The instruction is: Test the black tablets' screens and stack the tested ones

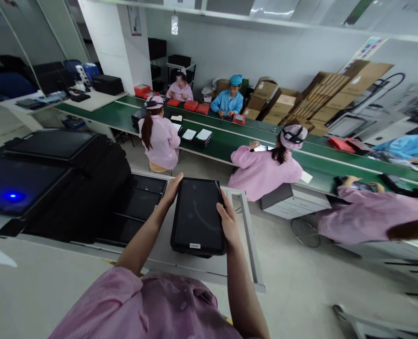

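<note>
A black tablet with a dark screen is in front of me, above the light top of a metal-framed cart. A small white label is stuck on its near edge. My left hand is closed on its upper left edge, with most fingers hidden behind it. My right hand grips the right side, thumb on the front edge and fingers around the back. Another dark edge shows under the tablet's near end; I cannot tell whether it is a second device. Left of it, several black tablets lie flat on the cart.
Stacked black devices stand at the left, one with a blue light. Beyond the cart, people in pink and blue smocks work along a green bench. Drawers stand under it, and cardboard boxes are piled behind.
</note>
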{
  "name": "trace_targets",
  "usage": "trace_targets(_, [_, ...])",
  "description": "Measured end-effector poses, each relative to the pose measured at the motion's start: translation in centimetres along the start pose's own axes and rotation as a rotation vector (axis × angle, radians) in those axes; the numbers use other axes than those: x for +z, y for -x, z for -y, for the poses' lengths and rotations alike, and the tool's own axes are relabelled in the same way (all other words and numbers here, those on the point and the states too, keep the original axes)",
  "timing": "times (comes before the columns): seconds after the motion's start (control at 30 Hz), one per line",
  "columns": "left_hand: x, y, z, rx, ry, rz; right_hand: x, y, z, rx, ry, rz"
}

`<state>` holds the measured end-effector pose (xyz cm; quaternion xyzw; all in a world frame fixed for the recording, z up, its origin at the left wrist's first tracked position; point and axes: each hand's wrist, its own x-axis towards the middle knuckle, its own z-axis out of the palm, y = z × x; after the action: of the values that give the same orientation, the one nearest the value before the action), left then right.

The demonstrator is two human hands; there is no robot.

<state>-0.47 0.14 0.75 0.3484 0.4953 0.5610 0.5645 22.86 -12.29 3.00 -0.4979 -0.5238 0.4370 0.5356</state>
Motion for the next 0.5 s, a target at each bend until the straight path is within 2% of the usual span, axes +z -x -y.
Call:
trace_targets(0.2, [0.0, 0.1, 0.1, 0.019, 0.038, 0.044, 0.2, 0.1, 0.6, 0.052, -0.051, -0.022])
trace_targets(0.3, [0.1, 0.2, -0.1, 0.055, 0.016, 0.045, 0.3, 0.2, 0.6, 0.03, -0.039, -0.041])
trace_targets(0.37, [0.2, 0.2, -0.2, 0.071, -0.004, 0.036, 0.1, 0.5, 0.7, -0.079, -0.013, -0.12])
trace_targets(0.43, [0.2, 0.2, -0.3, 0.069, -0.007, 0.035, -0.4, 1.1, 1.3, -0.264, 0.052, -0.194])
trace_targets(0.5, [0.2, 0.2, -0.2, 0.066, 0.011, 0.038, -1.2, 2.0, 2.2, -0.459, 0.142, -0.132])
